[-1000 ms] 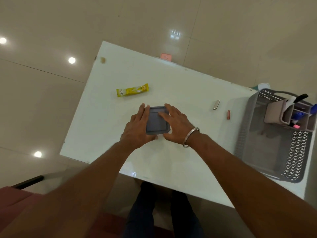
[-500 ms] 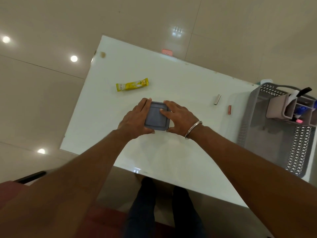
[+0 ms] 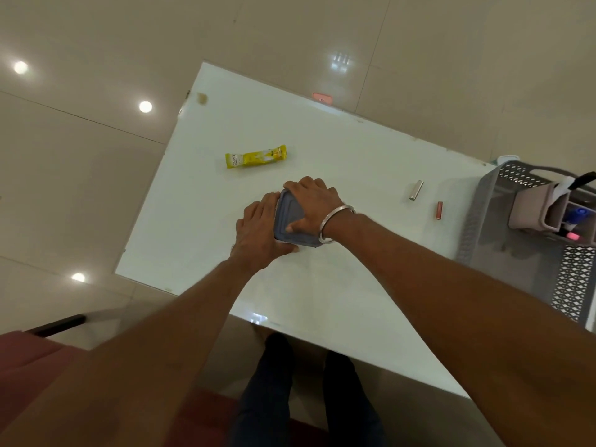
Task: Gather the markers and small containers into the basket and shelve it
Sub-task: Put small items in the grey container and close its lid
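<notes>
A small square grey-blue container [image 3: 289,217] with a lid sits at the middle of the white table [image 3: 338,285]. My left hand [image 3: 259,233] grips its left and near side. My right hand [image 3: 314,204], with a metal bangle on the wrist, lies over its top and far edge, thumb pressed on the lid. The grey perforated basket [image 3: 477,221] stands at the table's right end. Inside it is a beige pen holder [image 3: 535,214] with markers in it.
A yellow snack packet [image 3: 255,156] lies on the table beyond the container. A silver tube [image 3: 416,190] and a copper-pink tube [image 3: 439,210] lie between the container and the basket. A maroon seat [image 3: 29,366] is at the lower left, on the shiny tiled floor.
My right hand has slid from the container's right side onto its top and far edge. The container has turned a little under both hands. The view has shifted, so the basket sits further right.
</notes>
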